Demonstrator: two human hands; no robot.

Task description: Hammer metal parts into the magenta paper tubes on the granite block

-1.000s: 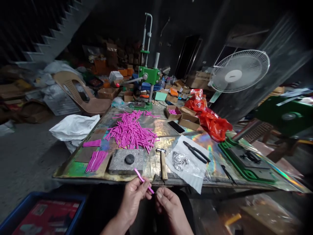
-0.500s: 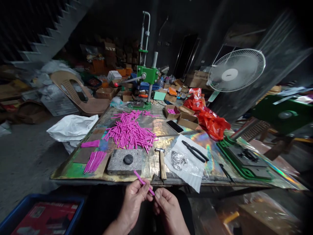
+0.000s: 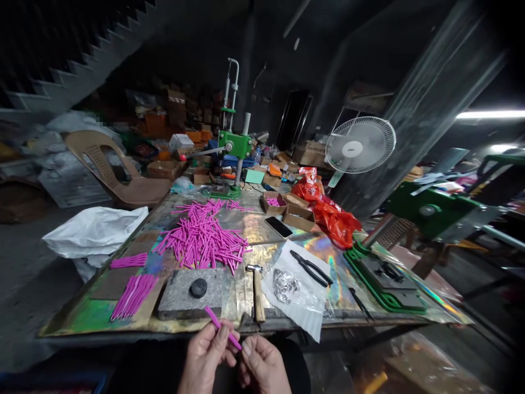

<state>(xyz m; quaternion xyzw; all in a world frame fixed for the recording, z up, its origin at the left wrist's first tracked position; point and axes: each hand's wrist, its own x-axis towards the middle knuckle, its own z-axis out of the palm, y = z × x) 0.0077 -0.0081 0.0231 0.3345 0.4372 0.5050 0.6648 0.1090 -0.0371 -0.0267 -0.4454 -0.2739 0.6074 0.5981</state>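
My left hand [image 3: 212, 346] is closed on a thin pink tube [image 3: 221, 326], held slanting down to the right in front of the table edge. At the tube's lower end, the thumb and fingers of my right hand [image 3: 259, 360] are pinched together; what they grip is too small to make out. Just beyond my hands, a grey stone block [image 3: 172, 298] carries a round black piece [image 3: 198, 288]. A small hammer [image 3: 258, 295] lies to its right. Behind the block spreads a heap of pink tubes [image 3: 200, 235]. Two neat bundles lie at left, the nearer bundle [image 3: 133, 296] showing silvery tips.
Black-handled pliers [image 3: 310, 268] and a bag of small metal parts [image 3: 286, 285] rest on a white sheet [image 3: 309, 323]. A phone [image 3: 279, 227] lies behind. Green presses stand at the back [image 3: 235, 143] and right [image 3: 385, 279]. A fan [image 3: 361, 145] is beyond.
The camera view has tilted up and turned right, so the table sits lower and further left. Both hands keep their hold around the pink tube, with little other change.
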